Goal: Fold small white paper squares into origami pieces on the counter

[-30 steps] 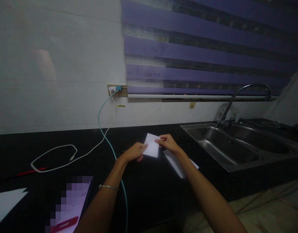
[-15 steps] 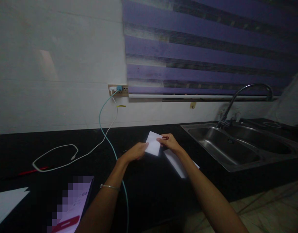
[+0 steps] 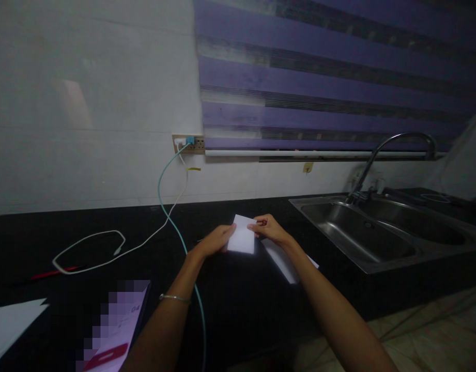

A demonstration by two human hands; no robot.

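A small white piece of paper point(image 3: 241, 236), roughly rectangular, is held between both hands above the black counter. My left hand point(image 3: 217, 239) is closed on its left edge, thumb on the front face. My right hand point(image 3: 269, 228) pinches its right side near the top, with the thumb on the front and the fingers curled behind. More white paper point(image 3: 281, 262) lies on the counter under my right forearm, which hides part of it.
A double-bowl steel sink point(image 3: 362, 261) with a curved tap point(image 3: 396, 138) is at the right. A white cable point(image 3: 144, 240) and a teal cable point(image 3: 181, 240) run from the wall socket point(image 3: 199, 144). At lower left are a lit screen point(image 3: 119, 330), paper sheets point(image 3: 13, 325) and a red pen-like object point(image 3: 54, 274).
The paper in my hands has turned slightly and shifted a little left and down. Both hands keep their hold on it. Everything else stays in place.
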